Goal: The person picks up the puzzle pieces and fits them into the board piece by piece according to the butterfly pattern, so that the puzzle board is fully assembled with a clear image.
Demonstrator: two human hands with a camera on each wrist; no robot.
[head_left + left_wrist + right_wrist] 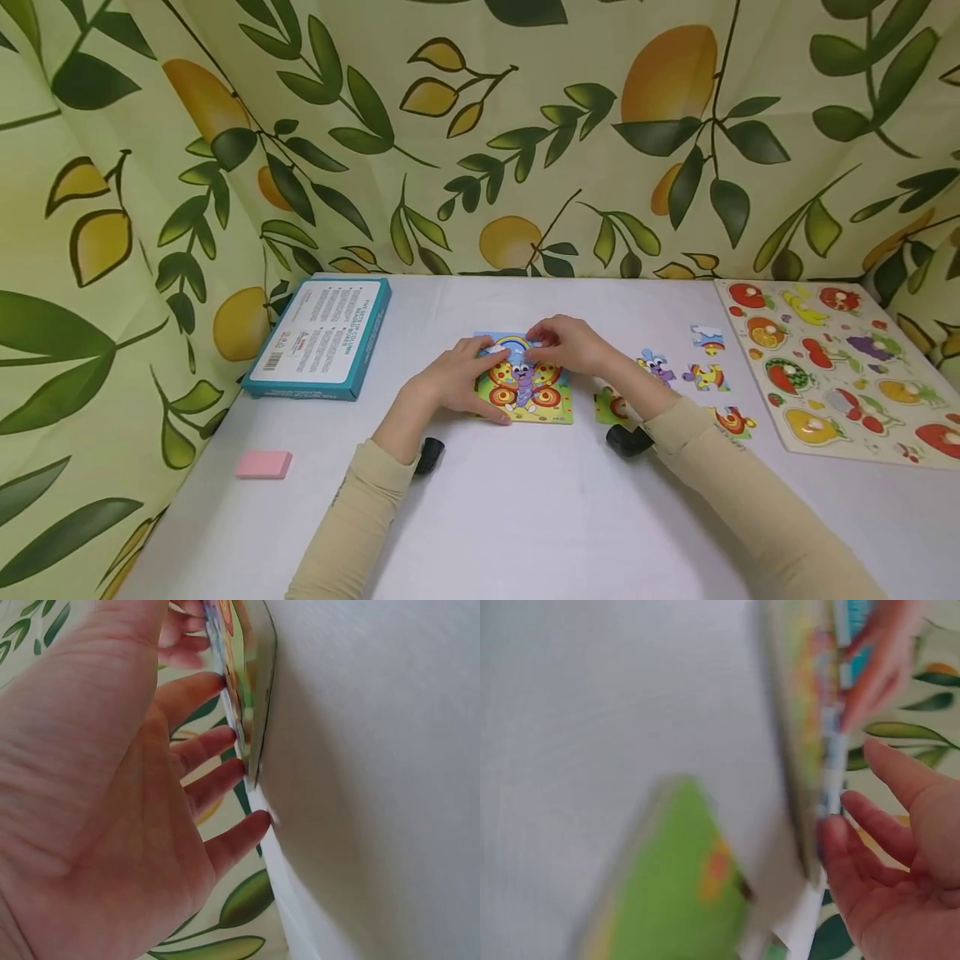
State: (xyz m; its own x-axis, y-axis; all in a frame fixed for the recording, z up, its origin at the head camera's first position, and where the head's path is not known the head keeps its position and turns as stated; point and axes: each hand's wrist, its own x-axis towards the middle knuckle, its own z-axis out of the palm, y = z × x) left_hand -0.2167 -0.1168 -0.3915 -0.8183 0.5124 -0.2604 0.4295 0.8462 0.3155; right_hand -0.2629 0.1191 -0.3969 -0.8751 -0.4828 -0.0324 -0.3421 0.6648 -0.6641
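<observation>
A square butterfly jigsaw puzzle (522, 392) with a rainbow at its top lies on the white table before me. My left hand (457, 375) spreads over its left side, index finger across the upper part and thumb along the lower edge. The left wrist view shows the left hand's (142, 787) fingers extended against the puzzle's edge (251, 690). At the upper right corner, my right hand (573, 343) touches the puzzle with loosely bent fingertips. In the right wrist view, the right hand's (900, 855) fingers meet the blurred puzzle edge (802, 750), thumb apart.
Loose jigsaw pieces (707, 377) lie right of the puzzle, a green one (611, 404) partly behind my right forearm. A fruit peg board (825, 442) lies farther right. A teal-edged box (318, 337) stands at the back left, a pink block (264, 464) in front of it.
</observation>
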